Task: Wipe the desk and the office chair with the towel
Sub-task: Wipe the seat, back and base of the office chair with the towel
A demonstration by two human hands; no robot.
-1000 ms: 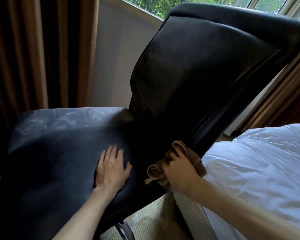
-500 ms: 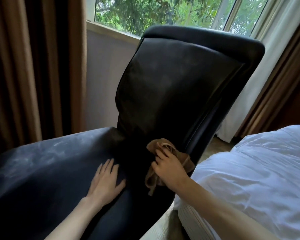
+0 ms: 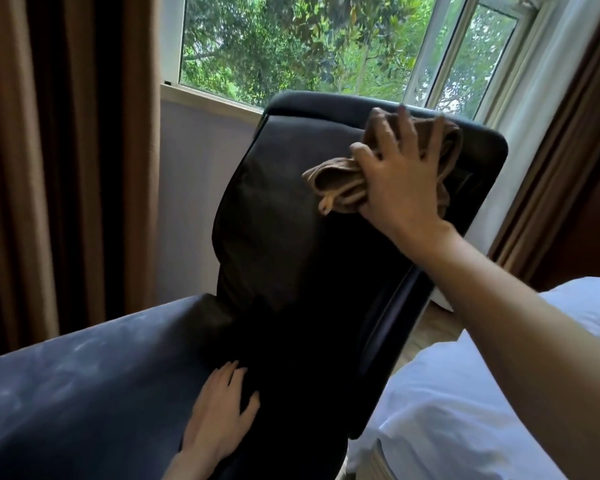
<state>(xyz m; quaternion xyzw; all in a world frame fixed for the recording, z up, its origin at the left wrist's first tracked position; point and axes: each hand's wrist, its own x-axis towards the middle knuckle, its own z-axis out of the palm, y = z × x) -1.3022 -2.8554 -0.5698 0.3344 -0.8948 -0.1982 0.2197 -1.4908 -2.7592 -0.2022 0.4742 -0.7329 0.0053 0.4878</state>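
Note:
The black office chair [image 3: 291,237] fills the middle of the view, its backrest tilted toward the window and its dusty seat [image 3: 84,386] at lower left. A crumpled brown towel [image 3: 340,181] lies against the top of the backrest. My right hand [image 3: 399,178] presses it there with fingers spread and straight. My left hand [image 3: 219,417] rests flat on the rear of the seat, by the foot of the backrest. The desk is out of view.
A bed with white bedding [image 3: 465,410] sits close against the chair's right side. Brown curtains [image 3: 59,168] hang at left and at the far right [image 3: 568,150]. A window [image 3: 291,46] and a low wall stand behind the chair.
My right hand carried the towel from the bottom right of the backrest up to its top edge and spread its fingers flat. My left hand stayed on the seat. The view tilted upward.

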